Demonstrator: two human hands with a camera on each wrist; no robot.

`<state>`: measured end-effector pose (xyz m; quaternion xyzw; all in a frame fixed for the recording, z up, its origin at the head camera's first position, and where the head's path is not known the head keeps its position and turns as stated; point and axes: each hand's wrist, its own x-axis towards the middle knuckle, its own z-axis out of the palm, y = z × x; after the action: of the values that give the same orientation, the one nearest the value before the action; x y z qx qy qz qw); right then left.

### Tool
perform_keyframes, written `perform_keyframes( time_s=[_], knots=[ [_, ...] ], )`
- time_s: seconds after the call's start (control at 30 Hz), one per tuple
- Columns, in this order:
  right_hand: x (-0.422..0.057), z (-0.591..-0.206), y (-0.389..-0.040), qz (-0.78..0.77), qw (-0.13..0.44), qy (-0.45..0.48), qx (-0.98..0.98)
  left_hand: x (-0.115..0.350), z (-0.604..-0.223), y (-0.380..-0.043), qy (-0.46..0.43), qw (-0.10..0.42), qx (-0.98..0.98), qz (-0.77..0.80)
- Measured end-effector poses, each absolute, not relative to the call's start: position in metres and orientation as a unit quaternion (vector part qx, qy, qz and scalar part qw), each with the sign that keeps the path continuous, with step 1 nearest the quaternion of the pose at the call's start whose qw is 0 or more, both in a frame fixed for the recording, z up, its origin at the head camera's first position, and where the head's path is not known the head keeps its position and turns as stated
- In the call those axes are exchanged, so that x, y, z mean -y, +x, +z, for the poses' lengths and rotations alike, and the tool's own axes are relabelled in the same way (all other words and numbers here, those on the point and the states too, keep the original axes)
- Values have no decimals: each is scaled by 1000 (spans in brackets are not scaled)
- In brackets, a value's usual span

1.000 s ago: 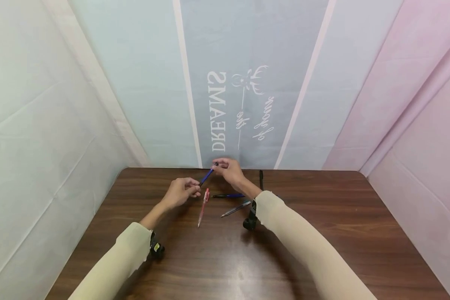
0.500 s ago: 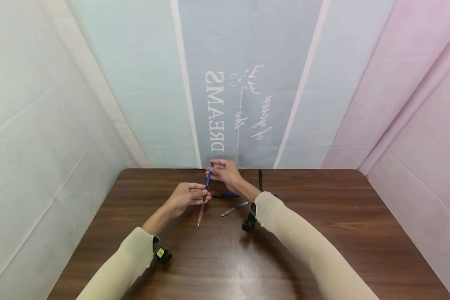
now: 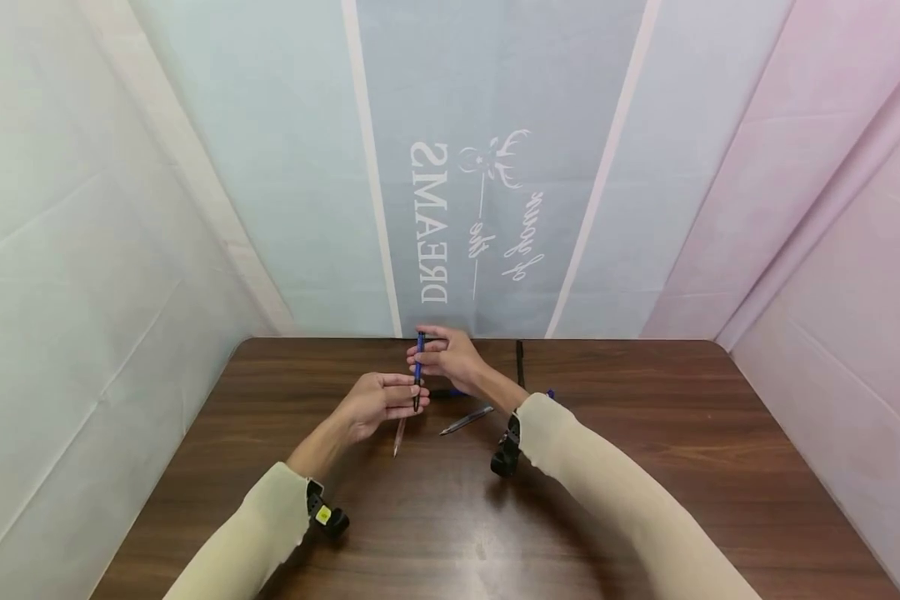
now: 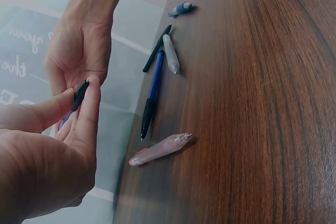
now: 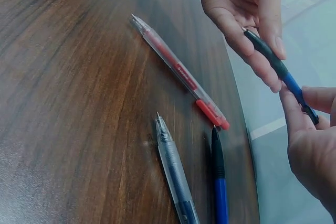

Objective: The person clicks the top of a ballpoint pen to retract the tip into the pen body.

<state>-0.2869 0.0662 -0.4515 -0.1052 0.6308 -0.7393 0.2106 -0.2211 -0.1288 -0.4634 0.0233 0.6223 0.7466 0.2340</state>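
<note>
A blue ballpoint pen [image 3: 418, 367] with a black grip is held between both hands above the far part of the table. My left hand [image 3: 375, 404] pinches its black grip end between thumb and fingers, and the bare writing tip shows beyond them in the right wrist view. Near the clicker end, my right hand [image 5: 315, 156] pinches the blue barrel. Beneath the left hand lies a clear pen with red parts [image 5: 176, 69], partly covered in the head view. A second blue pen with a black grip [image 4: 153, 90] rests close by it.
A clear grey pen [image 3: 466, 421] lies right of the red one. Behind it, a black pen [image 3: 520, 362] points toward the backdrop. Another blue-ended pen [image 4: 182, 9] lies farther right, mostly behind the right forearm in the head view. A printed cloth backdrop [image 3: 330, 167] meets the table's [image 3: 645, 467] far edge.
The held pen has turned from slanted to nearly in line with my view. My left hand has moved right and nearer, over the red pen. My right hand has shifted slightly left and nearer.
</note>
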Motion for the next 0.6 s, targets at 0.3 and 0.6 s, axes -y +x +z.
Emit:
perform_keyframes(
  time_s=[0.3,0.6],
  knots=[
    [-66,-450,-280,-745,189,-98,-632,126,-464,-216,29,224,-615,756],
    [-67,-449,-273,-755,178,-96,-624,125,-460,-210,38,223,-628,745]
  ],
)
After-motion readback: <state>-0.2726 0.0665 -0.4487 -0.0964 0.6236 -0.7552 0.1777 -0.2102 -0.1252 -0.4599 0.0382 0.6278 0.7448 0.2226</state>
